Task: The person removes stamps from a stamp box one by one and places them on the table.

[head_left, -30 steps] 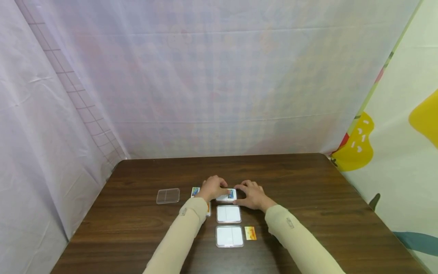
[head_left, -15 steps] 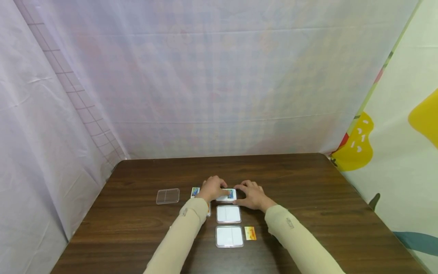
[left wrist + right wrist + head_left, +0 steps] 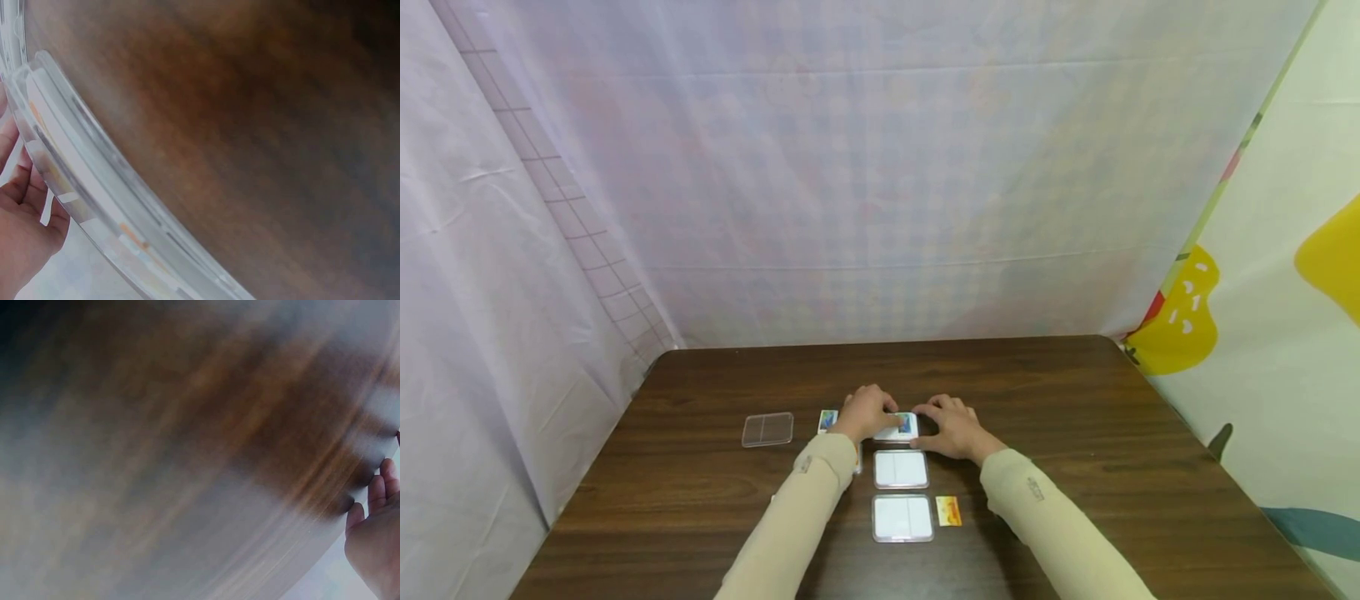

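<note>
In the head view a flat clear plastic case (image 3: 886,435) with a white insert lies at the far end of a column of cases. A small blue picture card (image 3: 906,425) sits on its right half. My left hand (image 3: 865,412) holds the case's left part, its thumb over the top beside the card. At the right end, my right hand (image 3: 953,427) grips the case between thumb and forefinger. The left wrist view shows the left hand (image 3: 25,219) beyond a clear case edge (image 3: 112,181); the right wrist view catches only part of the right hand (image 3: 378,537).
Two clear cases with white inserts, a middle one (image 3: 901,469) and a near one (image 3: 902,518), lie below. An orange picture card (image 3: 948,511) is beside the near one. A clear lid (image 3: 768,429) and another blue card (image 3: 828,420) lie left on the brown table (image 3: 1037,383).
</note>
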Demonstrator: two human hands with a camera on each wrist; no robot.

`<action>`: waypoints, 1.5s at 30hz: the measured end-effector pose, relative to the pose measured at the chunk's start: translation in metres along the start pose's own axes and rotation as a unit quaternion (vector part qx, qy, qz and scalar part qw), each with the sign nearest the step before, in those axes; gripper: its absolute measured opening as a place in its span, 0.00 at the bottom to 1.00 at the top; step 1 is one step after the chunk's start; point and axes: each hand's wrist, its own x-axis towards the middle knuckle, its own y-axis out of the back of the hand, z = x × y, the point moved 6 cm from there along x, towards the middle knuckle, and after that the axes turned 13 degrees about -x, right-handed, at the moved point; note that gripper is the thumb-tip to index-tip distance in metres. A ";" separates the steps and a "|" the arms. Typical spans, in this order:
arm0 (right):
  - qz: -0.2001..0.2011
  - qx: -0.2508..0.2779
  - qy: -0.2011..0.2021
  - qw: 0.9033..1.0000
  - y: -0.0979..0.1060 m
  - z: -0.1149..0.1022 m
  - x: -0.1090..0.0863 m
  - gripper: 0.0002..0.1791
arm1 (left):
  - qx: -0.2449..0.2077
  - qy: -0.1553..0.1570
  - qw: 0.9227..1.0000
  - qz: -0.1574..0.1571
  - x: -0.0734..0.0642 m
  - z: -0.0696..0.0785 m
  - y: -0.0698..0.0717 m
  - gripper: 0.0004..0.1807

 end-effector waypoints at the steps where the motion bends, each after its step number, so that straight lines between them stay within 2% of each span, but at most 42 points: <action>1: 0.000 -0.001 0.000 1.000 0.000 0.000 0.000 0.37 | 0.000 -0.001 1.000 0.001 0.000 0.000 0.000 0.12; 6: -0.003 -0.007 0.001 1.000 0.001 -0.002 0.000 0.37 | 0.006 -0.004 1.000 0.005 0.000 0.001 0.001 0.12; 16: -0.008 -0.006 0.001 1.000 0.010 -0.009 -0.005 0.36 | 0.010 0.013 1.000 -0.003 -0.003 0.002 0.002 0.12; 24: -0.004 -0.008 0.002 1.000 0.010 -0.009 -0.005 0.37 | 0.006 0.008 1.000 0.002 -0.003 0.002 0.003 0.11; 36: 0.003 -0.002 0.003 1.000 0.000 -0.001 -0.001 0.37 | 0.004 0.001 1.000 0.011 -0.003 0.003 0.004 0.08; 45: -0.004 -0.008 0.002 1.000 0.003 -0.003 -0.001 0.38 | -0.002 -0.017 1.000 0.024 -0.001 0.003 0.005 0.06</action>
